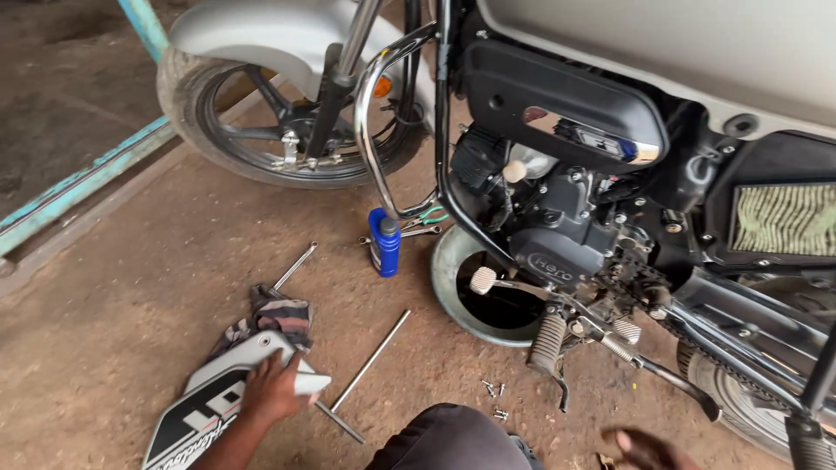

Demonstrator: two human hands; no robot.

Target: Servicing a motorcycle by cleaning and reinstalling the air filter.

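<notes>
My left hand (274, 389) lies flat on a grey and black motorcycle side panel (209, 405) that rests on the dirt floor, fingers curled over its upper edge. My right hand (646, 450) is blurred at the bottom edge, low beside the motorcycle's footpeg (547, 344); whether it holds anything is unclear. A long T-handle wrench (366, 370) lies just right of the panel. My knee (448, 439) is between the hands.
A motorcycle (610, 148) fills the right and top, with its engine (566, 235) over a round oil drain pan (453, 278). A blue bottle (384, 244), pliers, a spanner (294, 266), a striped rag (274, 315) and loose screws (492, 389) are on the floor.
</notes>
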